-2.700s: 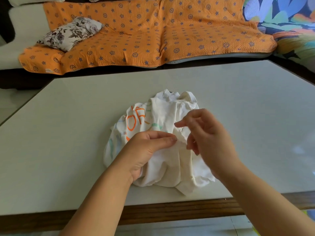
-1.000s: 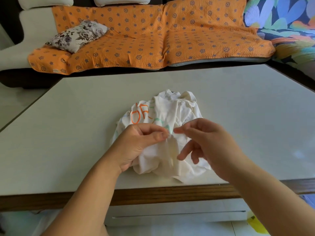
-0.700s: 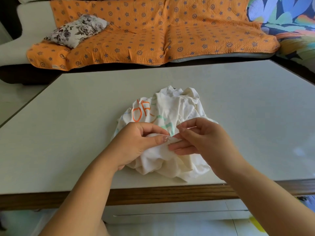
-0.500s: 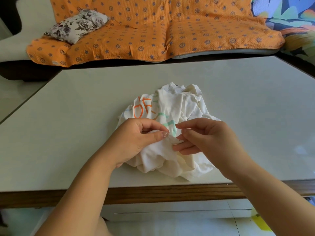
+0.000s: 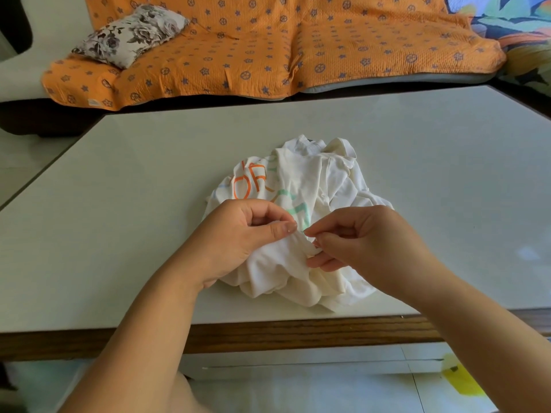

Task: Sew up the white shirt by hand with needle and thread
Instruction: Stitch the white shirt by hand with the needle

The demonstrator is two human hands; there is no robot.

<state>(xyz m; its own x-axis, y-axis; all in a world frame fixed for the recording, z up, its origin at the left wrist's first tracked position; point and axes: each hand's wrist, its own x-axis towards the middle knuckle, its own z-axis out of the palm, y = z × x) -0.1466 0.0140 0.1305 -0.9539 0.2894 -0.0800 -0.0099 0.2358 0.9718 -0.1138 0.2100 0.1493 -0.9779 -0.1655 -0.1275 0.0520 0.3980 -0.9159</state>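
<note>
Two bare forearms frame the near side of the white shirt [image 5: 301, 180], which sits crumpled on a pale table [image 5: 119, 204]. At the shirt's near edge the left hand [image 5: 238, 236] pinches a raised fold between thumb and forefinger, its other fingers curled under. Just right of that fold, the right hand [image 5: 366, 242] has its thumb and forefinger tips pressed together on what I judge to be the needle (too fine to make out, as is any thread). Its lower fingers touch the cloth.

To stitch well, I would keep the fold taut between the left fingers and enter close to its edge. The bites should be small and even, and should not catch the layers beneath.

Bunched as it is, the shirt has only a weak long axis, running near to far. Its collar end points away, and the orange lettering sits at its far left. Beyond the shirt lie an orange throw [image 5: 328, 49] and, farther left, a flowered cushion [image 5: 134, 34].
</note>
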